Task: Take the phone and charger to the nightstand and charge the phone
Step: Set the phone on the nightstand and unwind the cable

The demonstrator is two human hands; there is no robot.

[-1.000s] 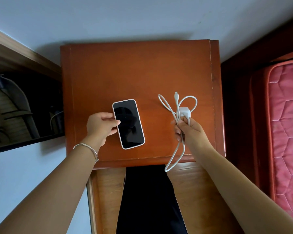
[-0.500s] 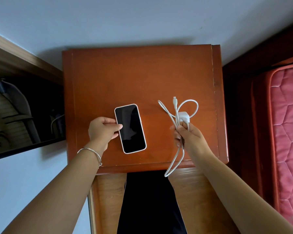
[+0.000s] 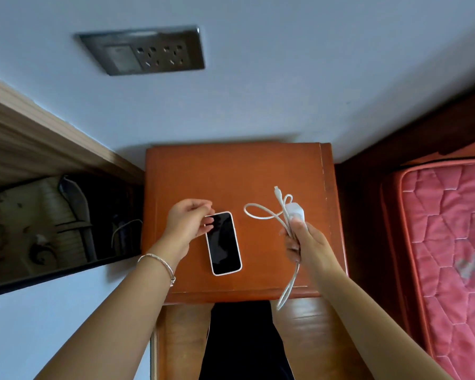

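A phone with a dark screen and white edge lies flat on the orange-brown wooden nightstand. My left hand pinches its top left corner, thumb above the edge and fingertips on the screen. To the right, my right hand grips a white charger together with its bundled white cable. The plug end points up and away, one loop lies over the nightstand, and another loop hangs past the front edge. A grey wall socket panel sits on the wall above the nightstand.
A pink quilted mattress in a dark wooden bed frame stands to the right of the nightstand. On the left is a dark open compartment under a wooden ledge. My dark trousers show below the nightstand's front edge.
The view has tilted up, bringing the wall socket into sight. My left hand slid from the phone's left edge to its top left corner. My right hand still holds the charger, turned slightly.
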